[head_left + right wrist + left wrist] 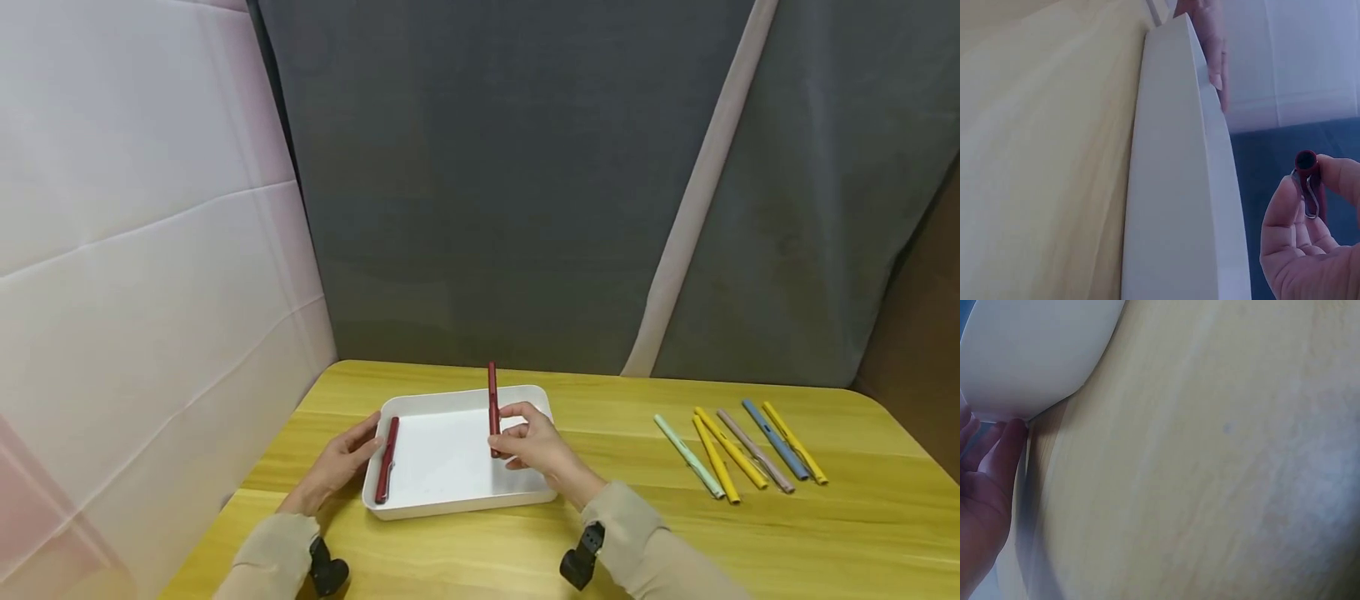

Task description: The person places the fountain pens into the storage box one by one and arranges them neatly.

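Note:
A white tray (450,503) lies on the table, with one dark red pen (387,460) resting inside along its left wall. My right hand (536,446) is over the right part of the tray and pinches a second dark red pen (492,400) between thumb and fingers. In the right wrist view this held pen (1307,164) shows its round end and metal clip towards the camera. At the tray's left side my left hand (341,462) touches the outer wall with its fingers extended. In the left wrist view, the left hand's fingertips (1015,432) meet the tray wall.
To the right on the wooden table (615,467) lie several pens side by side: a mint green pen (690,457), yellow ones, a greyish pink pen (756,451) and a blue pen (776,439). A dark grey curtain (480,208) hangs behind; a white cloth (150,250) stands left.

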`<state>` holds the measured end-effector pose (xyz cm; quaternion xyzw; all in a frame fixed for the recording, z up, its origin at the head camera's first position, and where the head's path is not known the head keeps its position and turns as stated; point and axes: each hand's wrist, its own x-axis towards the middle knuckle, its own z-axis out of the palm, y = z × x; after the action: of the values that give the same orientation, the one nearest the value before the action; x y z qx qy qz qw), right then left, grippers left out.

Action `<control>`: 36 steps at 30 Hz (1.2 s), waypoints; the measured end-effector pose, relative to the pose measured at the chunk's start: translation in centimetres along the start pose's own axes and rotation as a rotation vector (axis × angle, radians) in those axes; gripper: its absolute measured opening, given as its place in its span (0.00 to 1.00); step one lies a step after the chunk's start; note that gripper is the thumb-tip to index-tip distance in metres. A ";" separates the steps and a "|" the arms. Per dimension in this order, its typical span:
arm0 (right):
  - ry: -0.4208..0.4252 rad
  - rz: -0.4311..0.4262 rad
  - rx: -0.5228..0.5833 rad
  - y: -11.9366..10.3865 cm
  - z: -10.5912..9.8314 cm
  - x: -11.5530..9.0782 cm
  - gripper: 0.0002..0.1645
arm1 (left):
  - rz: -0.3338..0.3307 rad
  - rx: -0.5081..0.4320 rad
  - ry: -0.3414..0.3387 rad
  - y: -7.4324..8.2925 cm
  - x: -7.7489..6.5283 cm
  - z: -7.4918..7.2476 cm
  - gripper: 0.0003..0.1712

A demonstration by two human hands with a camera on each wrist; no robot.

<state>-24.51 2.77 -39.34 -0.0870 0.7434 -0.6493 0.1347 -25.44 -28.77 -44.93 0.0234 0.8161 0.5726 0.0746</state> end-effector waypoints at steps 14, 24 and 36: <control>-0.032 0.042 0.037 0.8 5.4 1.9 0.26 | 0.018 -0.027 0.018 -0.1 -0.1 0.2 0.35; -0.041 0.069 -0.029 1.4 8.2 3.0 0.24 | 0.044 -0.056 0.025 -0.3 0.1 0.2 0.34; -0.024 0.118 -0.161 1.1 10.4 3.6 0.21 | 0.043 -0.045 0.026 -0.3 0.0 0.3 0.34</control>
<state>-24.65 -8.00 -41.97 -0.0614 0.7952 -0.5775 0.1742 -25.39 -28.60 -45.34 0.0317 0.8032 0.5926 0.0522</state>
